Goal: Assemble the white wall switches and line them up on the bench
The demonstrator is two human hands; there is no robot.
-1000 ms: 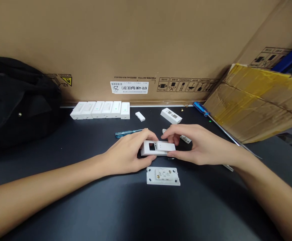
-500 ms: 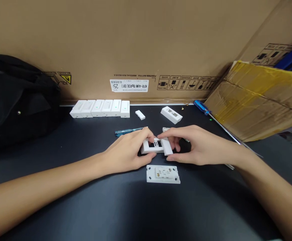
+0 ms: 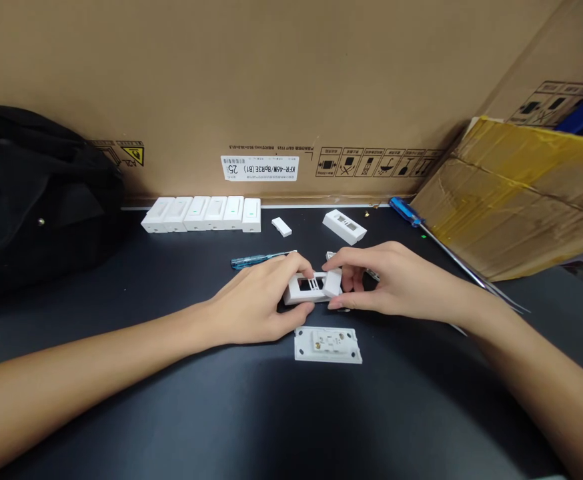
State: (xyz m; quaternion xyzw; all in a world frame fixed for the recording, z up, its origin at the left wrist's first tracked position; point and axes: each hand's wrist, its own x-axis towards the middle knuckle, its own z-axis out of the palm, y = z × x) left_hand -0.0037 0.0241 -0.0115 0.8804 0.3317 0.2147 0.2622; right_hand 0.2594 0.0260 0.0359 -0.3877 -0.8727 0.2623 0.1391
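My left hand (image 3: 271, 293) grips the left end of a white switch housing (image 3: 301, 293) with a rectangular opening, thumb at the front and fingers at the back. At the housing's right end, my right hand (image 3: 379, 277) pinches a small white rocker button (image 3: 332, 283) between thumb and index finger. The button lies tilted over the opening; whether it is seated I cannot tell. In front of both hands lies a white switch base plate (image 3: 328, 345) with brass screws. Partly hidden behind my right fingers is another white part (image 3: 330, 255).
A row of several white switches (image 3: 201, 213) stands at the back left. Behind the hands are a loose rocker button (image 3: 281, 227), a second housing (image 3: 344, 227) and a blue screwdriver (image 3: 254, 260). A longer screwdriver (image 3: 406, 212) lies by a taped carton (image 3: 516, 193). A black bag (image 3: 41, 200) sits left.
My right hand has shifted slightly up and left, turning the rocker button so that it lies over the housing's right end. My left hand has stayed nearly in place on the housing.
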